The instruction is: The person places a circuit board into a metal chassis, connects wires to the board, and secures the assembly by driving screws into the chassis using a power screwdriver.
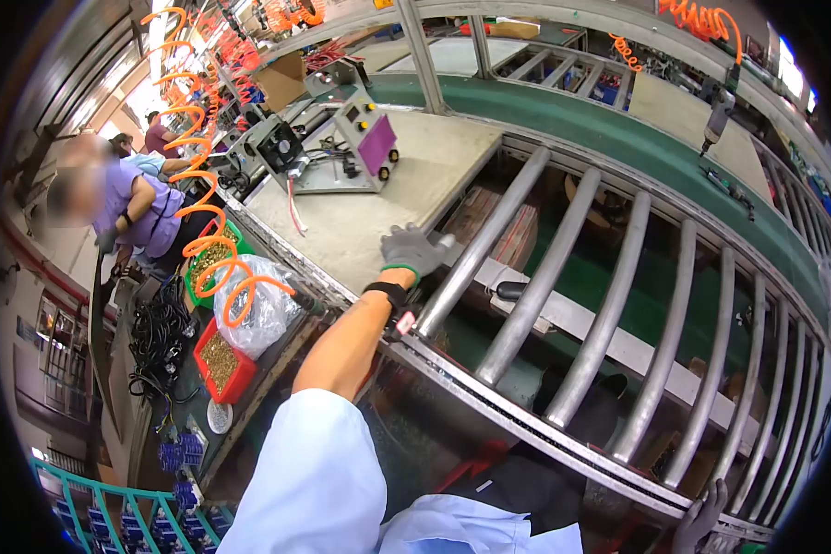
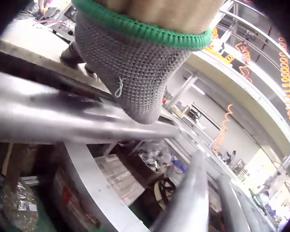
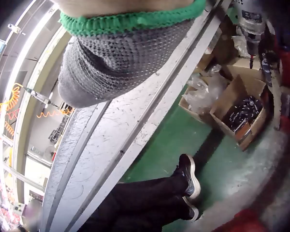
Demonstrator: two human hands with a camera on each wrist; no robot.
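Note:
My left hand (image 1: 415,251), in a grey knit glove with a green cuff, reaches to the near edge of a pale board (image 1: 341,249). Its fingers are spread, and it overlaps the end of the first metal roller (image 1: 484,240) in the head view. In the left wrist view the gloved palm is close over that roller. Farther back on the board stands an open-sided device (image 1: 374,143) with a purple panel and loose wires. My right hand (image 1: 701,517), gloved alike, rests with extended fingers on the conveyor's side rail (image 1: 563,443) at the lower right.
Orange coiled hoses (image 1: 198,138) hang at the left. Below them are a red bin (image 1: 223,362) of small brass-coloured parts, a plastic bag (image 1: 254,305) and black cables (image 1: 161,332). A power screwdriver (image 1: 718,115) hangs at the right. People (image 1: 143,203) work at the left.

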